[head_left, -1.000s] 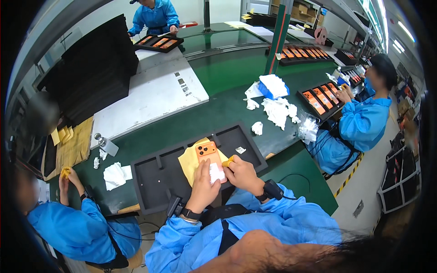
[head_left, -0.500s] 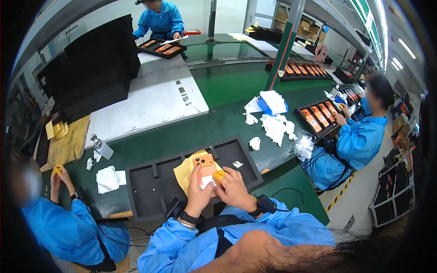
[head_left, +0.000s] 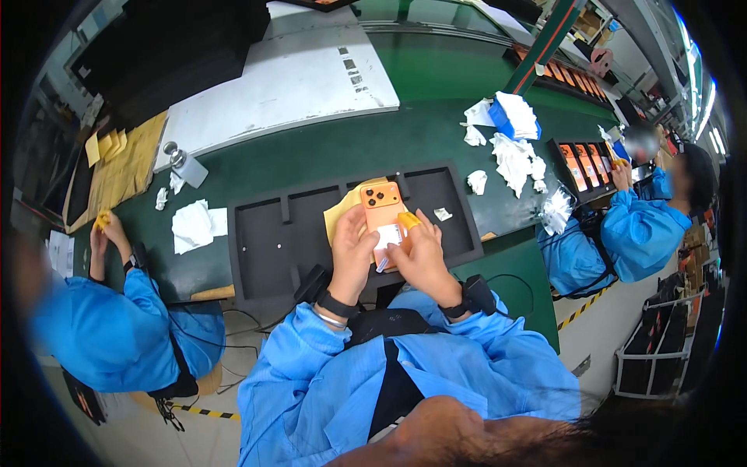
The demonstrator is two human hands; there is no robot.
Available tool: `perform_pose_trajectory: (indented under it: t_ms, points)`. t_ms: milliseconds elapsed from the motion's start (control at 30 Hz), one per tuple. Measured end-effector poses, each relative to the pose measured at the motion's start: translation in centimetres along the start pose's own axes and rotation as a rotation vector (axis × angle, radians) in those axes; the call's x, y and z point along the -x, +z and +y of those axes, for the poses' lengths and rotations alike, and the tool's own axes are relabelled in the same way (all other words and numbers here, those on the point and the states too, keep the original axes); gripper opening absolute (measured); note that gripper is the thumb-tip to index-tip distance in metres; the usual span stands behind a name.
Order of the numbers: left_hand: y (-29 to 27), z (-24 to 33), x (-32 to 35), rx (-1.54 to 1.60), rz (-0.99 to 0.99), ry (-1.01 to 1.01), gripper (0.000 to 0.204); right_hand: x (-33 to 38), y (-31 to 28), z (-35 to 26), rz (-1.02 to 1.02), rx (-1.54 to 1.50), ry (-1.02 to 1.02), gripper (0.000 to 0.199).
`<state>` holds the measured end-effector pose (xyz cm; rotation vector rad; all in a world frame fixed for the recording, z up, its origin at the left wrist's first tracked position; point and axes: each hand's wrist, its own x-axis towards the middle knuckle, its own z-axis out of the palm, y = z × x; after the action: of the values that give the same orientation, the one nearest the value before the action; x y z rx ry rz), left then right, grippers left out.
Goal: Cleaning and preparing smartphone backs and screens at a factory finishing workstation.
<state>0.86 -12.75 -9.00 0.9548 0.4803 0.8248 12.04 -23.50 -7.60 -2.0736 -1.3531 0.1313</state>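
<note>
While your left hand wraps its fingers around the left edge of an orange phone, holding it back-side up with the camera cluster pointing away from you, your right hand pinches narrowly at a white label on the phone's lower half, a yellow cot on one fingertip. The step in hand looks like smoothing or peeling that label; the next move probably calls for a steady grip from the left and a small, careful pull or press from the right. The phone hovers just above a yellow cloth lying on a dark foam tray with shallow compartments, whose near edge sits close to your wrists. Beyond the tray, the green bench carries crumpled white wipes to your right and a small pump bottle to your left. Co-workers in blue sit on both sides, well apart, so room to move lies mainly forward over the tray.
</note>
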Motion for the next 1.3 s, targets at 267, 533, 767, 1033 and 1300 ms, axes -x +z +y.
perform_pose_trajectory:
  t_ms: [267, 533, 767, 1033, 1300]
  points:
    - [0.0, 0.5, 0.4, -0.05, 0.041, -0.021, 0.055, -0.4, -0.2, -1.2, 0.094, -0.657, 0.062, 0.046]
    - [-0.1, 2.8, -0.4, -0.066, -0.037, -0.067, 0.056, -0.4, -0.5, -2.6, 0.007, -0.733, -0.059, 0.041]
    - [-0.6, 2.7, -0.6, 0.078, 0.056, -0.163, 0.061, 0.3, -1.6, 1.1, 0.202, -0.378, -0.116, 0.027]
    - [-0.8, 3.0, -1.0, 0.149, 0.046, -0.059, 0.059, 0.3, -1.2, 1.3, 0.195, -0.369, -0.129, 0.029]
    - [-0.1, 3.4, -0.4, 0.115, 0.095, -0.075, 0.058, -1.7, -0.8, 0.0, 0.062, -0.275, 0.033, 0.042]
